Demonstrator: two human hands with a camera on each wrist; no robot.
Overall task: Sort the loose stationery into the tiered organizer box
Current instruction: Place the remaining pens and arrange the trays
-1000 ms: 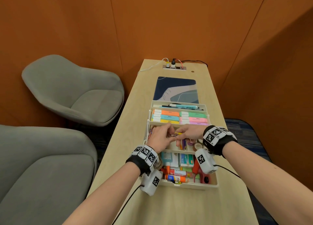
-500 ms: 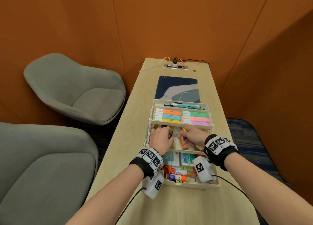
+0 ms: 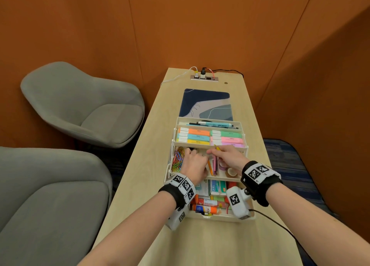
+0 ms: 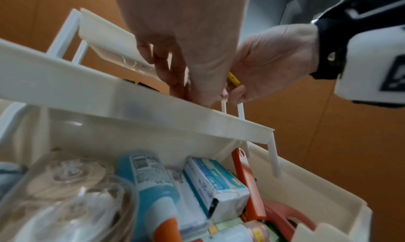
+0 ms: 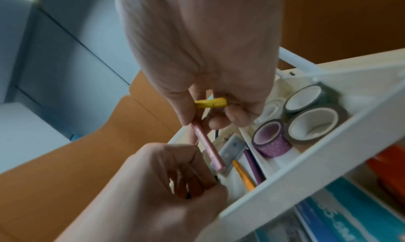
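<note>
The white tiered organizer box stands open on the table. My right hand hovers over the middle tier. It pinches a pink pen and a yellow pencil, and the pen's lower end reaches into the pen compartment. My left hand reaches into the compartment just left of it. Its fingers are curled round a small dark thing that I cannot make out. An orange pencil and a purple pen lie in the pen compartment.
Coloured paper clips fill the tier's left compartment and tape rolls the right one. Highlighters sit one tier up. The bottom tray holds glue sticks and small boxes. A mat lies beyond the box, with two grey chairs to the left.
The two hands were joined over the middle tier. They have parted: the left dropped into the compartment beside the paper clips, and the right lowered the pens toward the pen compartment.
</note>
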